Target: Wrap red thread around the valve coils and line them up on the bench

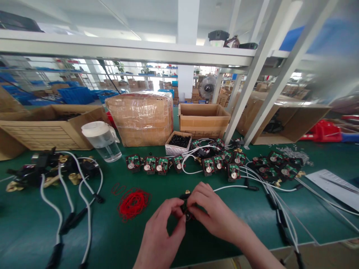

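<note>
Both hands meet over a small black valve unit (185, 197) with a brass fitting and a circuit board, near the bench's front. My left hand (165, 228) steadies its left side with thumb and fingers closed on it. From the right, my right hand (209, 211) pinches at the board's face; fingers hide whatever it may hold there. A white cable (230, 187) runs off to the right behind that hand. Left of my hands lies a loose pile of red rubber rings (134, 203). Several similar units with green circuit boards (162, 165) stand in a row behind.
Finished-looking black units with white cables (60, 168) lie at left. A lidded water cup (102, 142) stands behind them. Cardboard boxes (140, 119) and a small box of black parts (179, 141) line the back. More cabled units (276, 166) and paper (333, 186) are at right, beside slanted posts.
</note>
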`<state>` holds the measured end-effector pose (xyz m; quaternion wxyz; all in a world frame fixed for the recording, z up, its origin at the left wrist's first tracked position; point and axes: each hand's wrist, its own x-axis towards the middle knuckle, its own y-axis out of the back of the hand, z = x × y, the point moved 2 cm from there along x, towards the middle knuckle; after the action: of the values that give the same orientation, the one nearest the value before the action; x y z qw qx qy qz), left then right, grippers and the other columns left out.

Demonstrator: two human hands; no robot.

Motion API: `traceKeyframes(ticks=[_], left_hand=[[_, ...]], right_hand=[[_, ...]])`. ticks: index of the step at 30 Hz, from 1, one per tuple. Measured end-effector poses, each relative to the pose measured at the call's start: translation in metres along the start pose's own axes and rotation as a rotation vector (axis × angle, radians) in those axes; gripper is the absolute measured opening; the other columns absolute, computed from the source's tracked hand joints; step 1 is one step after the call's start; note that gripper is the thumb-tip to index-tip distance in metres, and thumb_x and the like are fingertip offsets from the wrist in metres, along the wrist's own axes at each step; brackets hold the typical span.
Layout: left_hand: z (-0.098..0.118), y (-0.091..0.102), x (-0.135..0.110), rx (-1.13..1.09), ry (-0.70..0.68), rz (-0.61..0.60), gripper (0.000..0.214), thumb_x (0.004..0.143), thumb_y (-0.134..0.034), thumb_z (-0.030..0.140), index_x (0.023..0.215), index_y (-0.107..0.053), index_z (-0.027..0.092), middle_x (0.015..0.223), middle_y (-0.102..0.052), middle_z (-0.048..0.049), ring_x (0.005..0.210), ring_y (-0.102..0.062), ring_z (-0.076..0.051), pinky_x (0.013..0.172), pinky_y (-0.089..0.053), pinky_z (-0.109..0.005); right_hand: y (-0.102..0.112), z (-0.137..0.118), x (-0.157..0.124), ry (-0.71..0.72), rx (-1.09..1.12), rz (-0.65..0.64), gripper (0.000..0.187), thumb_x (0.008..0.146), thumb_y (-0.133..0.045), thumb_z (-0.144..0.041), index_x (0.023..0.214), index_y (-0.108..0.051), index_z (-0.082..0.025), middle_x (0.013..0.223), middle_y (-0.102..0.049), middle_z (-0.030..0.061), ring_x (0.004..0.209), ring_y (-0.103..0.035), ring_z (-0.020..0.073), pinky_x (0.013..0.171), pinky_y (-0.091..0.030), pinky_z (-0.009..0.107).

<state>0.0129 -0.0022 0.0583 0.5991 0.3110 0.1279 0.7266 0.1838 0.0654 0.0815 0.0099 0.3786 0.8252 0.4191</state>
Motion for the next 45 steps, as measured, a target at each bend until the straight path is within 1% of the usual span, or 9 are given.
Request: traceKeyframes(ticks=[3, 6, 9, 14, 17, 22, 30, 38, 45], left_hand=[[0.004, 0.005, -0.009, -0.049, 0.018, -0.051, 0.024, 0.081, -0.060, 0.019, 0.104, -0.061, 0.027, 0.078, -0.070, 0.0045, 0.073, -0.069, -0.015, 0.072, -0.055, -0.026], [0.007, 0.008, -0.013, -0.148, 0.109, -0.105, 0.021, 0.079, -0.060, 0.020, 0.099, -0.062, 0.027, 0.074, -0.068, 0.0053, 0.069, -0.068, -0.015, 0.070, -0.054, -0.025], [0.006, 0.008, -0.008, -0.207, 0.201, -0.110, 0.016, 0.078, -0.062, 0.024, 0.093, -0.063, 0.025, 0.074, -0.067, 0.0037, 0.071, -0.068, -0.017, 0.070, -0.054, -0.026], [-0.003, 0.003, 0.010, -0.170, 0.280, -0.089, 0.012, 0.078, -0.061, 0.027, 0.090, -0.062, 0.024, 0.077, -0.068, 0.0018, 0.077, -0.068, -0.019, 0.075, -0.053, -0.031], [-0.005, 0.002, 0.017, -0.161, 0.284, -0.100, 0.011, 0.080, -0.060, 0.027, 0.091, -0.062, 0.024, 0.079, -0.069, 0.0017, 0.078, -0.068, -0.019, 0.075, -0.052, -0.031], [-0.008, 0.004, 0.020, -0.141, 0.260, -0.112, 0.010, 0.083, -0.058, 0.026, 0.092, -0.062, 0.025, 0.081, -0.069, 0.0017, 0.079, -0.067, -0.018, 0.075, -0.052, -0.031], [-0.008, 0.002, 0.029, -0.079, 0.217, -0.113, 0.012, 0.083, -0.056, 0.024, 0.092, -0.064, 0.025, 0.086, -0.070, -0.0003, 0.081, -0.067, -0.019, 0.076, -0.054, -0.033], [-0.010, -0.002, 0.031, 0.007, 0.207, -0.098, 0.014, 0.081, -0.056, 0.021, 0.092, -0.065, 0.025, 0.086, -0.070, -0.0005, 0.080, -0.067, -0.020, 0.076, -0.053, -0.033], [-0.011, 0.001, 0.032, -0.020, 0.217, -0.168, 0.014, 0.082, -0.059, 0.022, 0.092, -0.067, 0.026, 0.089, -0.072, 0.0003, 0.083, -0.068, -0.020, 0.079, -0.053, -0.033]], right_hand=[[0.004, -0.011, -0.015, -0.068, 0.076, -0.020, 0.021, 0.091, -0.063, -0.002, 0.093, -0.058, -0.022, 0.096, -0.059, -0.0013, 0.095, -0.054, 0.0173, 0.086, -0.040, 0.031], [0.007, -0.015, -0.025, -0.145, 0.151, -0.035, 0.028, 0.085, -0.068, 0.001, 0.096, -0.061, -0.024, 0.097, -0.062, -0.0029, 0.094, -0.057, 0.0160, 0.079, -0.042, 0.025], [0.008, -0.007, -0.026, -0.191, 0.217, 0.000, 0.027, 0.084, -0.070, 0.000, 0.094, -0.065, -0.024, 0.092, -0.062, -0.0033, 0.087, -0.059, 0.0147, 0.073, -0.044, 0.023], [-0.001, 0.014, -0.012, -0.224, 0.215, 0.118, 0.021, 0.085, -0.067, 0.000, 0.084, -0.066, -0.021, 0.084, -0.059, -0.0026, 0.078, -0.058, 0.0139, 0.067, -0.042, 0.023], [-0.008, 0.020, -0.007, -0.245, 0.162, 0.176, 0.022, 0.084, -0.066, 0.002, 0.083, -0.065, -0.020, 0.084, -0.058, -0.0023, 0.079, -0.056, 0.0145, 0.067, -0.040, 0.024], [-0.018, 0.017, -0.010, -0.246, 0.146, 0.231, 0.022, 0.085, -0.064, 0.002, 0.083, -0.062, -0.020, 0.083, -0.056, -0.0019, 0.078, -0.055, 0.0152, 0.067, -0.041, 0.025], [-0.024, 0.017, -0.009, -0.247, 0.095, 0.406, 0.019, 0.087, -0.062, -0.002, 0.082, -0.063, -0.021, 0.088, -0.057, 0.0011, 0.084, -0.057, 0.0179, 0.072, -0.044, 0.028], [-0.032, 0.018, -0.006, -0.198, -0.056, 0.400, 0.020, 0.087, -0.061, -0.001, 0.084, -0.063, -0.021, 0.089, -0.056, 0.0028, 0.087, -0.054, 0.0207, 0.075, -0.045, 0.033], [-0.030, 0.014, -0.005, -0.194, -0.186, 0.349, 0.018, 0.090, -0.062, -0.003, 0.085, -0.061, -0.020, 0.090, -0.054, 0.0039, 0.087, -0.051, 0.0221, 0.075, -0.044, 0.035]])
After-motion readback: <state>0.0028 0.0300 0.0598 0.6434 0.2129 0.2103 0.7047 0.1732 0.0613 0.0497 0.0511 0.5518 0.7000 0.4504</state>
